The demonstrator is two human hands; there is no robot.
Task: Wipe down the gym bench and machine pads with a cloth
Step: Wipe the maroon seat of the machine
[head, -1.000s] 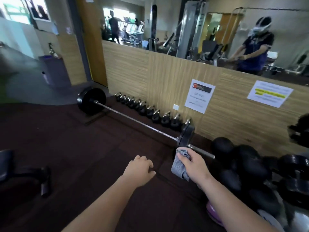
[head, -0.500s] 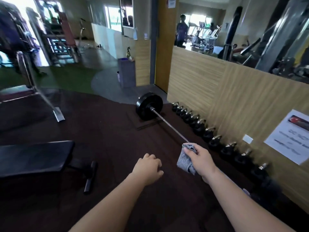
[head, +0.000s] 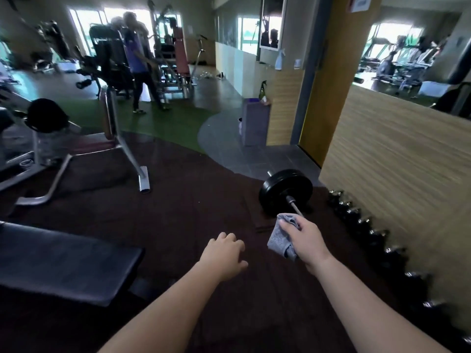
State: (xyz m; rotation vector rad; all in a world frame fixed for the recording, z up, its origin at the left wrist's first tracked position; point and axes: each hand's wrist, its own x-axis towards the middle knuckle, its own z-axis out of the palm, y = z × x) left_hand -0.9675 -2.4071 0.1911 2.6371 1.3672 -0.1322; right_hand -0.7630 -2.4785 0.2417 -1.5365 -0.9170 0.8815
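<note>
Right grip [head: 304,242] still holds cloth [head: 279,242]; bench [head: 63,263] nearer.

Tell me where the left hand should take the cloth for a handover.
Pinch the lower hanging bunch of the grey cloth, coming from its left, where the left hand hovers. The right hand grips its top and right edge, and the lower folds dangle free.

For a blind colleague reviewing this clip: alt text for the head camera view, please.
A person's right hand grips a grey cloth and the left hand hangs loosely curled, empty, over dark gym flooring. A black padded bench sits at lower left, untouched; a barbell and a row of kettlebells lie near the wood-panelled wall on the right.
</note>
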